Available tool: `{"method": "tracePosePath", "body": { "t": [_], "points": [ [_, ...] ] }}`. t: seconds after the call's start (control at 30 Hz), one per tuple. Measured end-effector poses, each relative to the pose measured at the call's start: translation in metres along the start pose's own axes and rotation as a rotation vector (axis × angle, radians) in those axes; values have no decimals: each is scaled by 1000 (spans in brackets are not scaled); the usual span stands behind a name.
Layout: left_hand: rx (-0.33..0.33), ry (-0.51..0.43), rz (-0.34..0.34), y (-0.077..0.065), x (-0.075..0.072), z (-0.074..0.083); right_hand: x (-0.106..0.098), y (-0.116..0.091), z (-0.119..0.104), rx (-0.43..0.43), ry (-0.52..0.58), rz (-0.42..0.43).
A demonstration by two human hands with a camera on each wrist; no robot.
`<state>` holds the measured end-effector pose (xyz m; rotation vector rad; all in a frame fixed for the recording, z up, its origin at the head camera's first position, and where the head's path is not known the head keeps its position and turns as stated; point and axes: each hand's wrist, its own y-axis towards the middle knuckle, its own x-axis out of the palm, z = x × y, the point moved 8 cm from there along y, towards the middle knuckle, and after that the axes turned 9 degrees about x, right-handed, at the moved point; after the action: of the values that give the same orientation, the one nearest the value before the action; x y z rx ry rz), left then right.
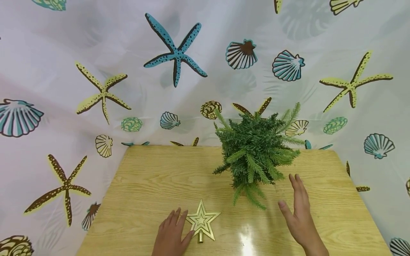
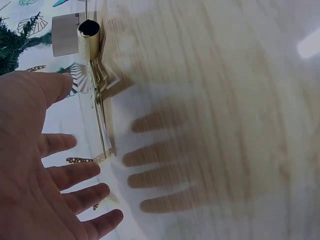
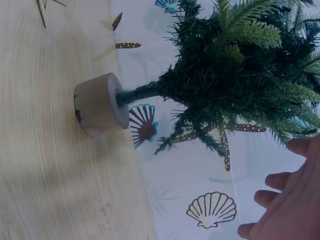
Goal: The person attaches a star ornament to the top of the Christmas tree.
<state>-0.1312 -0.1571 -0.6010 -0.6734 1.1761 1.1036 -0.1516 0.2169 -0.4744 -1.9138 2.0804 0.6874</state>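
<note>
A gold star tree topper (image 1: 200, 221) lies on the table, its short hollow socket pointing toward me. My left hand (image 1: 171, 233) is beside it on the left, fingers extended; the left wrist view shows the open palm (image 2: 30, 165) and the socket (image 2: 89, 42), with nothing gripped. A small artificial Christmas tree (image 1: 253, 149) stands upright on the right half of the table. Its round wooden base (image 3: 97, 105) shows in the right wrist view. To the right of the tree is my right hand (image 1: 299, 217), fingers straight and thumb apart, holding nothing.
The wooden table (image 1: 160, 174) backs onto a white curtain (image 1: 205, 89) printed with starfish and shells, which also runs along both sides. A bright reflection shows near the table's front.
</note>
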Motion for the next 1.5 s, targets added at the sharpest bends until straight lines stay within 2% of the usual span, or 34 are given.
{"method": "tracePosePath", "body": {
  "t": [0.33,0.5,0.8,0.93,1.1,1.3,1.5],
  "points": [
    [-17,-33,0,-5,11,-3,-5,4,-16,-105,137,73],
    [-22,-19,6,-3,13,-3,-5,7,-27,-192,140,100],
    [-5,36,31,-4,14,2,-6,19,-43,-249,126,128],
    [-2,36,19,-4,13,5,-7,23,-47,-262,125,136],
    [-47,-15,-14,-4,15,4,-5,26,-49,-242,117,131],
    [-104,-112,-44,-5,19,2,-7,30,-52,-283,134,137],
    [-121,-172,-54,-7,22,2,-8,38,-55,-276,134,120]
  ]
}}
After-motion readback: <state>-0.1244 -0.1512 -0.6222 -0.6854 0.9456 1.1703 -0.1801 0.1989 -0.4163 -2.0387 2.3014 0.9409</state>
